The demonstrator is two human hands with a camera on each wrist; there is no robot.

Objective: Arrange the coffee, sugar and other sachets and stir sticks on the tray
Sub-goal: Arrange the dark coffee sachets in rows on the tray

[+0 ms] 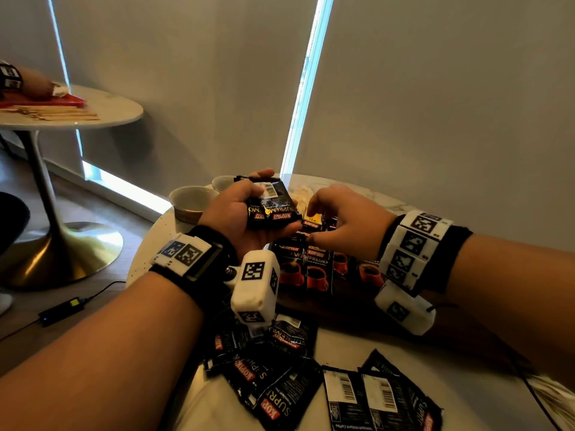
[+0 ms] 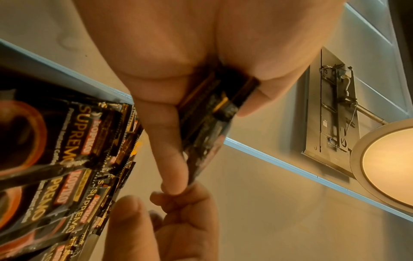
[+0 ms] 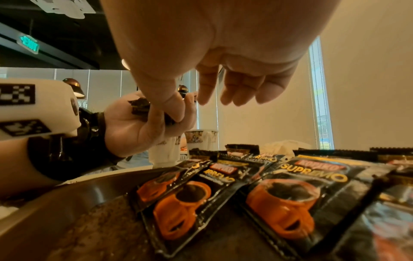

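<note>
My left hand (image 1: pixel 233 213) grips a small stack of black Kopiko coffee sachets (image 1: pixel 270 203) above the dark brown tray (image 1: pixel 329 309). In the left wrist view the stack (image 2: pixel 212 120) sits between thumb and fingers. My right hand (image 1: pixel 339 219) hovers just right of it with relaxed fingers and holds nothing; its thumb (image 3: pixel 172 107) touches the left hand's fingers (image 3: pixel 134 127). Several coffee sachets (image 1: pixel 311 269) lie face up in overlapping rows on the tray (image 3: pixel 96 190). A yellow tea sachet (image 1: pixel 312 217) peeks out under the right fingers. More black sachets (image 1: pixel 280 384) lie loose on the table in front.
Two paper cups (image 1: pixel 189 203) stand at the table's far left edge. A second round table at the left carries wooden stir sticks (image 1: pixel 59 113) and a red tray (image 1: pixel 46 102), with another person's hand (image 1: pixel 31 84) on it. A black device with a cable (image 1: pixel 62 309) lies on the floor.
</note>
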